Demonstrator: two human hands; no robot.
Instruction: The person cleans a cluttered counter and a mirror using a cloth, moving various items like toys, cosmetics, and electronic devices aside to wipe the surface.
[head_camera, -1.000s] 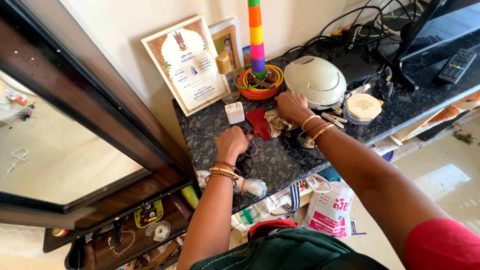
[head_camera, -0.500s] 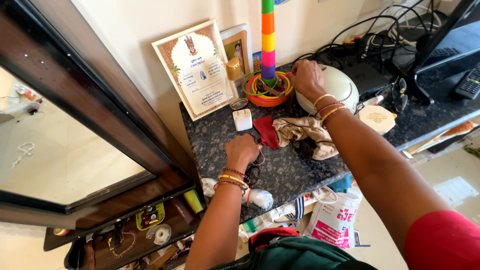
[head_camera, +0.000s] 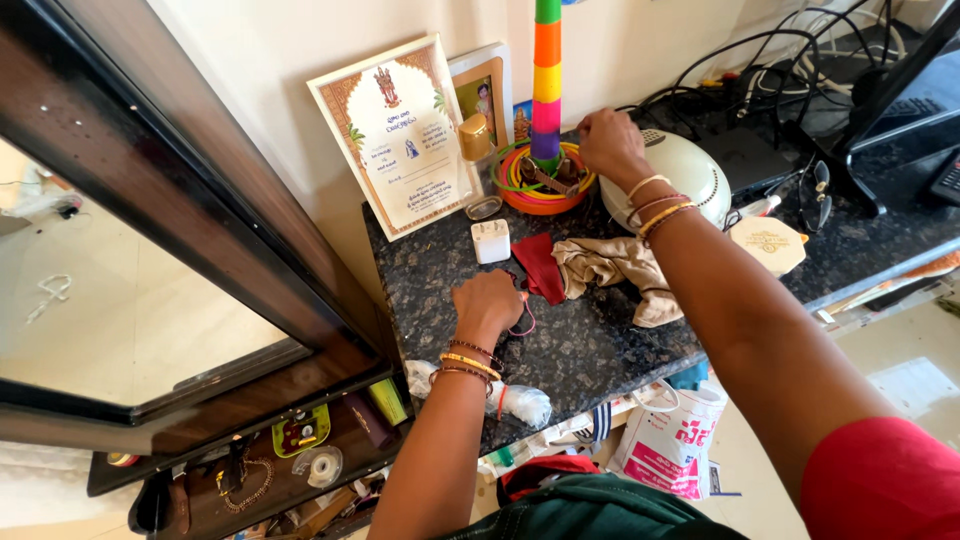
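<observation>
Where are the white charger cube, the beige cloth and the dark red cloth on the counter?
white charger cube (head_camera: 491, 241), head view, on its top face.
beige cloth (head_camera: 618, 270), head view, on its crumpled middle.
dark red cloth (head_camera: 541, 266), head view, on its flat middle part.

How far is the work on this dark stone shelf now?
Done: nothing clearly. In hand: the left hand is closed beside the red cloth; the right hand is at the white dome, next to the orange bowl. Left: the beige cloth lies crumpled, the white charger loose.
</observation>
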